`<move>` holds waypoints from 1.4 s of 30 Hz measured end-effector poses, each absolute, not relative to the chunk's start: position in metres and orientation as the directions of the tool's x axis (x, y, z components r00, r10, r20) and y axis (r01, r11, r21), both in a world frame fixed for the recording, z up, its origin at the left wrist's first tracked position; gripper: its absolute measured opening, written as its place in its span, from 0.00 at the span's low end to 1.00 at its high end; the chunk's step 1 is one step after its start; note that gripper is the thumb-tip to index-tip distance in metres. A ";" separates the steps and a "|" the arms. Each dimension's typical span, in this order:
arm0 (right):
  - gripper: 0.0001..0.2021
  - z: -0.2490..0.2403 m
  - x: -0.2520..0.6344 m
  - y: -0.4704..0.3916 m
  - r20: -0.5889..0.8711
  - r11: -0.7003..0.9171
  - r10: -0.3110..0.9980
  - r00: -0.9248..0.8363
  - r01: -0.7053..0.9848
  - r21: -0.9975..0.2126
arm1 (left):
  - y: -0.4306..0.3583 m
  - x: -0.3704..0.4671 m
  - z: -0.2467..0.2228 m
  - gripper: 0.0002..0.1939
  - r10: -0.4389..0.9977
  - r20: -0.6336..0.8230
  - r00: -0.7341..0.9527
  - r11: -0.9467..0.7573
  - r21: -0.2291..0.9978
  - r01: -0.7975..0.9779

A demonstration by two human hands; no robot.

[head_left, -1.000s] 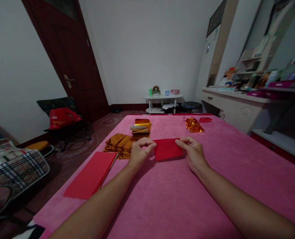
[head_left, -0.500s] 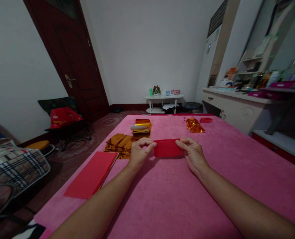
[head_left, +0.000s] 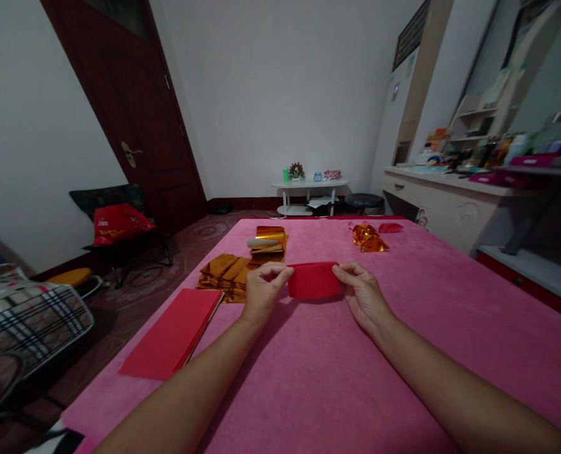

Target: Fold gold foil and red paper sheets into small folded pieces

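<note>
left hand [head_left: 262,293], right hand [head_left: 366,296]: apart, pinching red paper [head_left: 315,281] at its two ends | red stack [head_left: 173,334]: near left | crumpled gold foil [head_left: 369,238]: far right

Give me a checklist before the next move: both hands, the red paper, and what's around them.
1. Left hand pinching the red paper near its upper left corner: ok.
2. Right hand pinching near its upper right corner: ok.
3. Paper stretched between both hands, not crumpled: ok.
4. Paper's rear side: cannot tell, hidden.
5. Left hand clear of the gold pile: cannot tell, they overlap in view.
6. Right hand clear of the crumpled gold foil: ok.
</note>
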State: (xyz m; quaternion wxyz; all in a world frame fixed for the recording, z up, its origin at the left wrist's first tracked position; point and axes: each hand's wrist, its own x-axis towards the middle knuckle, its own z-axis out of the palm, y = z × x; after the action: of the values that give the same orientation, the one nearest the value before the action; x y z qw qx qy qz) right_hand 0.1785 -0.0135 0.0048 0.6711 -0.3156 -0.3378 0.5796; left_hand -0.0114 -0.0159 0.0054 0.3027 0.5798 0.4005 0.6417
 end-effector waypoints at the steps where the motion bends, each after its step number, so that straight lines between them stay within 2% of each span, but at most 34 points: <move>1: 0.13 0.006 0.178 -0.014 0.098 0.141 0.990 0.106 -0.561 -0.816 | -0.016 -0.011 0.005 0.07 0.856 0.497 -0.142 -0.493 0.868 0.062; 3: 0.12 0.008 0.179 -0.014 0.140 0.184 0.983 0.123 -0.519 -0.835 | -0.017 -0.010 0.005 0.07 0.865 0.481 -0.144 -0.481 0.876 0.040; 8: 0.12 0.010 0.183 -0.012 0.271 0.303 0.950 0.153 -0.252 -0.919 | -0.018 -0.010 0.008 0.07 0.873 0.453 -0.179 -0.455 0.890 0.030; 10: 0.13 0.009 0.183 -0.012 0.258 0.289 0.955 0.143 -0.273 -0.917 | -0.019 -0.010 0.009 0.07 0.873 0.447 -0.195 -0.449 0.893 0.035; 13: 0.12 0.010 0.181 -0.014 0.179 0.206 0.979 0.102 -0.417 -0.886 | -0.020 -0.010 0.010 0.07 0.876 0.437 -0.206 -0.440 0.898 0.035; 16: 0.12 0.012 0.180 -0.016 0.129 0.158 0.987 0.094 -0.478 -0.864 | -0.019 -0.009 0.009 0.08 0.876 0.437 -0.202 -0.440 0.897 0.032; 23: 0.10 0.011 0.180 -0.017 0.160 0.197 0.979 0.122 -0.400 -0.895 | -0.018 -0.010 0.007 0.08 0.875 0.441 -0.201 -0.439 0.897 0.054; 29: 0.09 0.010 0.180 -0.016 0.112 0.139 0.990 0.085 -0.500 -0.855 | -0.019 -0.008 0.007 0.07 0.880 0.435 -0.192 -0.432 0.900 0.059; 35: 0.07 0.011 0.180 -0.016 0.119 0.132 0.991 0.058 -0.506 -0.853 | -0.019 -0.008 0.007 0.08 0.880 0.441 -0.175 -0.438 0.897 0.059; 38: 0.08 0.012 0.181 -0.017 0.157 0.178 0.984 0.084 -0.448 -0.876 | -0.019 -0.009 0.008 0.07 0.867 0.467 -0.174 -0.460 0.884 0.083; 42: 0.09 0.013 0.181 -0.017 0.202 0.231 0.973 0.115 -0.355 -0.906 | -0.019 -0.011 0.010 0.07 0.789 0.572 -0.224 -0.556 0.820 0.134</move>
State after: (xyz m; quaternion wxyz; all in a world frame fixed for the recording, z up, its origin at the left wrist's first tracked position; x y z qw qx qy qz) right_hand 0.1814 -0.0173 0.0132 0.6552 -0.3582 -0.4312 0.5064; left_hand -0.0114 -0.0188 0.0099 0.2440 0.5732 0.4028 0.6706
